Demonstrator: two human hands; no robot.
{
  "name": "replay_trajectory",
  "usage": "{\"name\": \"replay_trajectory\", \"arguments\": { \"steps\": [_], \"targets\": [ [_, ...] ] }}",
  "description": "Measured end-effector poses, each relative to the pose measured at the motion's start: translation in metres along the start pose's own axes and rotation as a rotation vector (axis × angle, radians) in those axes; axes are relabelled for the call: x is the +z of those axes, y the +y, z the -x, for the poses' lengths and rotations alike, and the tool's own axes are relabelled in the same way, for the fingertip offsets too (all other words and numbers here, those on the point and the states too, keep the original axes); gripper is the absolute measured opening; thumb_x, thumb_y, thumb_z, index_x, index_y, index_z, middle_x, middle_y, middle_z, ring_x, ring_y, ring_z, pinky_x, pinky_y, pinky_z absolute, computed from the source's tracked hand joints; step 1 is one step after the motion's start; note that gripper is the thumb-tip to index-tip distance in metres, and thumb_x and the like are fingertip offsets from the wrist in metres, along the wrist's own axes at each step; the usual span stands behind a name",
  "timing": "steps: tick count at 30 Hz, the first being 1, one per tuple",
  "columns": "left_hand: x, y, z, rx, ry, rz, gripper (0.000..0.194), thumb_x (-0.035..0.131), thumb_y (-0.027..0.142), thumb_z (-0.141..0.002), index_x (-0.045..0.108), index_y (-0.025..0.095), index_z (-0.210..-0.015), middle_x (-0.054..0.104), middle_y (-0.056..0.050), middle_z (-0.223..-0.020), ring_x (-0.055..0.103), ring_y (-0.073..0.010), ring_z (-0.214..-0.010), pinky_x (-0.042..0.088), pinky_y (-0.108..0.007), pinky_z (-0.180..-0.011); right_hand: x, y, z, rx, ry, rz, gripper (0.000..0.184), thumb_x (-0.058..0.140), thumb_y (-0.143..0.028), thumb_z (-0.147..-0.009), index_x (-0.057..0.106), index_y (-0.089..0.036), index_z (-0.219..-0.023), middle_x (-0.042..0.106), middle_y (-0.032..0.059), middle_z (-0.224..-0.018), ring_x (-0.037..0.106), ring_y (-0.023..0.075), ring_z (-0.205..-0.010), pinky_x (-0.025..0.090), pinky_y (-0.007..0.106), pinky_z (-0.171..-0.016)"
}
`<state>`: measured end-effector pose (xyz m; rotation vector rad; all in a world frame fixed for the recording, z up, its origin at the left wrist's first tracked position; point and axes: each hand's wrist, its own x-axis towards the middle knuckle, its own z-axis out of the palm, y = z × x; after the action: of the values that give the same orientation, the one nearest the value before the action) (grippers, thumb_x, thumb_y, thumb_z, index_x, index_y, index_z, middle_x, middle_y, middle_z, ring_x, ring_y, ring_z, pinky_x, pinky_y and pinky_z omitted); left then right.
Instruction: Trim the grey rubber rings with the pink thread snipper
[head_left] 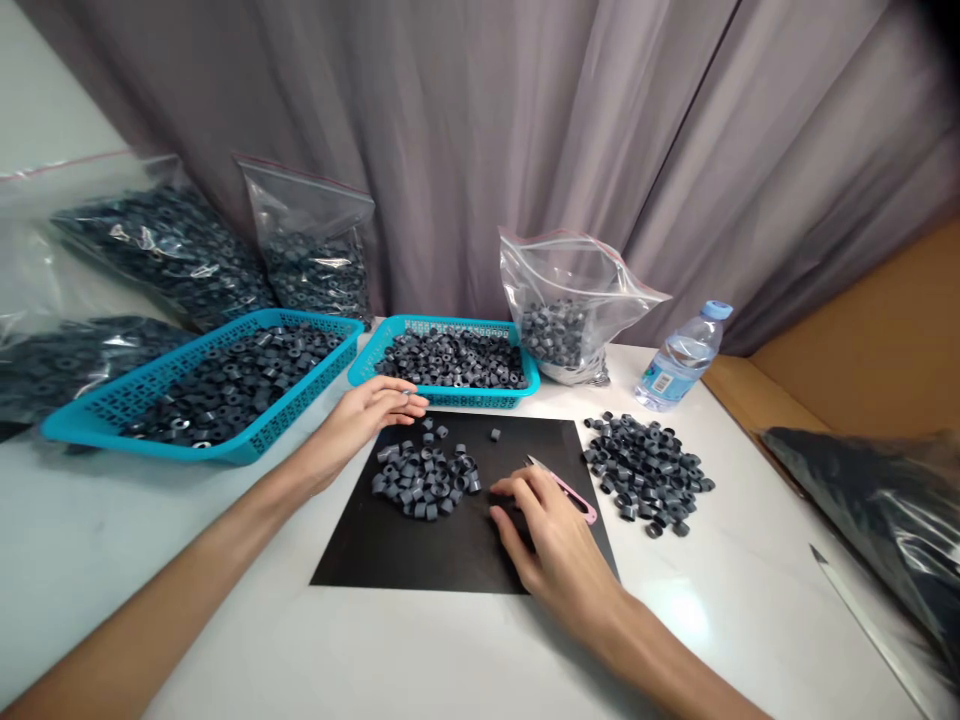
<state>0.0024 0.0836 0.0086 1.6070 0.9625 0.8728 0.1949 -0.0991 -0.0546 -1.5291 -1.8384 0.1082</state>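
Note:
My left hand (371,415) reaches over the far left edge of the black mat (420,560), fingers stretched out near the front rim of the middle blue basket (480,398). I see nothing in its fingers. Just in front of it lies a pile of small grey plastic rings (427,480), with a single grey ring (495,435) apart to the right. My right hand (547,530) rests on the mat's right side, thumb and fingers apart and curved, holding nothing visible. Beside and partly behind it lie pink-handled thread snips (574,498), blades pointing away.
Another blue basket (247,448) full of rings stands left, before several filled zip bags (315,260). An open zip bag (559,325) and a water bottle (679,365) stand at the back. A loose ring pile (649,470) lies right, near a cardboard box (862,350).

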Motion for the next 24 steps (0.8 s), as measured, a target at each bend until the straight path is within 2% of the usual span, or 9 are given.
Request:
{"name": "replay_trajectory", "arguments": {
  "steps": [5, 8, 10, 13, 16, 21, 24],
  "targets": [
    [-0.002, 0.011, 0.009, -0.166, -0.049, 0.289, 0.014, 0.065, 0.019, -0.081, 0.072, 0.017, -0.093, 0.078, -0.01, -0.101, 0.07, -0.0234, -0.104, 0.051, -0.037, -0.101, -0.003, 0.001, -0.002, -0.01, 0.025, 0.052, 0.017, 0.047, -0.022, -0.1, 0.056, -0.022, -0.114, 0.06, 0.0089, -0.106, 0.061, 0.0236, -0.099, 0.055, 0.037, -0.084],
    [-0.001, 0.013, 0.012, -0.231, -0.146, 0.417, 0.018, 0.06, 0.016, -0.083, 0.075, 0.015, -0.093, 0.077, -0.012, -0.105, 0.068, -0.024, -0.111, 0.049, -0.035, -0.106, -0.006, 0.014, -0.02, -0.026, 0.04, 0.159, 0.028, 0.045, -0.021, -0.1, 0.052, -0.022, -0.127, 0.058, 0.0122, -0.117, 0.057, 0.0275, -0.108, 0.053, 0.044, -0.091],
    [0.001, 0.011, 0.014, -0.262, -0.194, 0.451, 0.023, 0.056, 0.019, -0.086, 0.075, 0.014, -0.097, 0.076, -0.013, -0.109, 0.066, -0.0241, -0.115, 0.048, -0.034, -0.107, -0.005, 0.027, -0.039, -0.056, -0.004, 0.28, 0.039, 0.043, -0.018, -0.1, 0.045, -0.019, -0.139, 0.054, 0.0158, -0.128, 0.052, 0.0307, -0.117, 0.05, 0.049, -0.097],
    [0.005, 0.006, 0.017, -0.262, -0.223, 0.432, 0.026, 0.053, 0.02, -0.087, 0.075, 0.014, -0.099, 0.076, -0.013, -0.113, 0.066, -0.0233, -0.116, 0.048, -0.034, -0.107, 0.006, 0.044, -0.067, -0.104, -0.066, 0.351, 0.037, 0.043, -0.014, -0.099, 0.05, -0.015, -0.135, 0.057, 0.0158, -0.121, 0.054, 0.03, -0.11, 0.051, 0.047, -0.095],
    [0.009, 0.003, 0.02, -0.245, -0.263, 0.379, 0.025, 0.055, 0.02, -0.085, 0.074, 0.013, -0.101, 0.075, -0.014, -0.114, 0.067, -0.0234, -0.114, 0.049, -0.034, -0.105, 0.018, 0.049, -0.082, -0.133, -0.09, 0.371, 0.031, 0.041, -0.009, -0.097, 0.059, -0.016, -0.121, 0.059, 0.014, -0.109, 0.055, 0.0289, -0.102, 0.052, 0.045, -0.09],
    [0.005, -0.002, 0.019, -0.175, -0.262, 0.231, 0.023, 0.055, 0.028, -0.089, 0.07, 0.016, -0.101, 0.076, -0.013, -0.112, 0.07, -0.021, -0.105, 0.053, -0.031, -0.09, 0.022, 0.043, -0.077, -0.113, -0.095, 0.393, 0.037, 0.037, 0.006, -0.085, 0.059, -0.014, -0.108, 0.056, 0.0154, -0.104, 0.051, 0.0283, -0.097, 0.052, 0.042, -0.08],
    [-0.004, -0.007, 0.013, -0.134, -0.229, 0.08, 0.024, 0.056, 0.038, -0.09, 0.066, 0.016, -0.092, 0.079, -0.012, -0.095, 0.072, -0.0191, -0.084, 0.052, -0.026, -0.066, 0.019, 0.041, -0.07, -0.096, -0.096, 0.374, 0.042, 0.036, 0.008, -0.081, 0.057, -0.016, -0.108, 0.053, 0.0138, -0.104, 0.049, 0.0271, -0.097, 0.051, 0.039, -0.077]
  ]
}}
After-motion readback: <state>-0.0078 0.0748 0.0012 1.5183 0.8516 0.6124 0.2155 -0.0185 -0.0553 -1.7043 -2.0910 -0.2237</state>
